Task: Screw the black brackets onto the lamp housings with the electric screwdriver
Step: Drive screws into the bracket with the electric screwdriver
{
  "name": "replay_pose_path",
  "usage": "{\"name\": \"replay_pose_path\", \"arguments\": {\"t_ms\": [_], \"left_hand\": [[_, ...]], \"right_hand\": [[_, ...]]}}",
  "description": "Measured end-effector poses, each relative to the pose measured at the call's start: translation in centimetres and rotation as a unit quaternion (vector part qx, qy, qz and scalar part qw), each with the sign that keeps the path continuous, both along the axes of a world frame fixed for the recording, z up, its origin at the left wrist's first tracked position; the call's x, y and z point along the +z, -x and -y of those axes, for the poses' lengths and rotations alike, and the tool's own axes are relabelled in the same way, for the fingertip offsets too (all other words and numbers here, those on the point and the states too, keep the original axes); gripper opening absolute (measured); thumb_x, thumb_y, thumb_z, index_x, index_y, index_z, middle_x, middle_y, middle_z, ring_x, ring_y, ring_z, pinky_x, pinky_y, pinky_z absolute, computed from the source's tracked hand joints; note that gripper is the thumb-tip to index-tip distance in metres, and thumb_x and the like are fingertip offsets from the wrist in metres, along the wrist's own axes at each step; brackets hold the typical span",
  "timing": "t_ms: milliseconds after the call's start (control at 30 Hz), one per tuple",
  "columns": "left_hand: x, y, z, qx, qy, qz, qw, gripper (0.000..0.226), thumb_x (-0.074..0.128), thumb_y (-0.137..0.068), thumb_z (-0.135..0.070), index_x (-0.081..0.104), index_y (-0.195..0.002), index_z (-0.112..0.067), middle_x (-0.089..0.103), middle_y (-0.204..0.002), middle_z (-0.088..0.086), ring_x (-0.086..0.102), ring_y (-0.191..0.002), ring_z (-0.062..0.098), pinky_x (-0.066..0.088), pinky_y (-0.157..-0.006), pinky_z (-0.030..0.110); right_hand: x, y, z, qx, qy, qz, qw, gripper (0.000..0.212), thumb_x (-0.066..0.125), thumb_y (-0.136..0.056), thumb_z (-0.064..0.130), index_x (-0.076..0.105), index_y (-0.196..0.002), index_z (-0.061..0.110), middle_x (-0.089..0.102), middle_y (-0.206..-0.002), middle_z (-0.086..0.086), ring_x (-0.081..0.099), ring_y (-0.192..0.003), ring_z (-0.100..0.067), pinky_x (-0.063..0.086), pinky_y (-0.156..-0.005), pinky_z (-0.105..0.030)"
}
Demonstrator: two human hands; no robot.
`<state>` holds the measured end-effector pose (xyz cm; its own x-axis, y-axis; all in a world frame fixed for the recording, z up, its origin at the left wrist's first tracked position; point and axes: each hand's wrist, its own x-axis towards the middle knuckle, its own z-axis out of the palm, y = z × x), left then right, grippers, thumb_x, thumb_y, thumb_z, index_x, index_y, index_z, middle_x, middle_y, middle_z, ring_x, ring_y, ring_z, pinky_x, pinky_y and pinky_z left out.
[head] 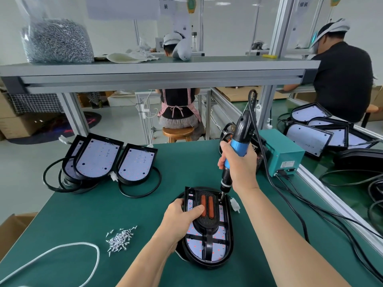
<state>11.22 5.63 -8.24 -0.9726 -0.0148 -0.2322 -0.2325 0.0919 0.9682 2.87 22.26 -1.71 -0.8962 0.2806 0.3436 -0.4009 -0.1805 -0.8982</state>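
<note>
Right hand [238, 162] grips electric screwdriver [241, 133] by its blue body; long axis near vertical, cord end tipped up-right, bit down on the black bracket [207, 222] far-right corner. Left hand [182, 216] clamps lamp housing [229, 241], thumb on bracket, fingers over left rim. Housing flat on green table [103, 208], long axis near-far, rounded end toward wearer.

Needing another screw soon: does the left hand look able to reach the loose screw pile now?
Probably yes: the screw pile lies near the left hand with nothing between, once it releases the black bracket.
</note>
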Motion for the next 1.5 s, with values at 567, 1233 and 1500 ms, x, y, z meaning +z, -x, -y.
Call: {"name": "replay_pose_path", "arguments": {"t_ms": [567, 1233, 1500], "left_hand": [[0.2, 0.0, 0.1, 0.014, 0.026, 0.011, 1.000, 0.028, 0.079, -0.083, -0.025, 0.069, -0.105, -0.011, 0.078, -0.092, 0.003, 0.075, -0.085, 0.021, 0.059, -0.087, 0.043], [0.7, -1.4, 12.0, 0.130, 0.464, -0.014, 0.876, 0.020, 0.069, -0.086, -0.035, 0.061, -0.073, -0.021, 0.064, -0.077, -0.007, 0.058, -0.074, 0.014, 0.042, -0.057, 0.027], [1.6, -1.0, 11.8, 0.029, 0.509, 0.013, 0.860, 0.022, 0.072, -0.085, -0.027, 0.057, -0.071, -0.020, 0.062, -0.078, -0.006, 0.061, -0.086, 0.020, 0.044, -0.064, 0.028]], "right_hand": [[4.1, -2.5, -2.5, 0.014, 0.192, -0.064, 0.979, 0.013, 0.072, -0.083, 0.008, 0.062, -0.085, 0.017, 0.051, -0.064, -0.002, 0.047, -0.056, -0.019, 0.046, -0.055, -0.028], [-2.8, -5.4, -3.6, -0.060, 0.429, 0.088, 0.897, 0.024, 0.074, -0.090, 0.024, 0.054, -0.098, 0.014, 0.056, -0.070, 0.002, 0.059, -0.059, -0.012, 0.053, -0.061, -0.024], [-0.9, -6.5, -1.7, -0.041, 0.425, 0.080, 0.901, 0.020, 0.074, -0.090, 0.025, 0.056, -0.092, 0.016, 0.058, -0.066, 0.003, 0.060, -0.059, -0.012, 0.055, -0.061, -0.024]]}}
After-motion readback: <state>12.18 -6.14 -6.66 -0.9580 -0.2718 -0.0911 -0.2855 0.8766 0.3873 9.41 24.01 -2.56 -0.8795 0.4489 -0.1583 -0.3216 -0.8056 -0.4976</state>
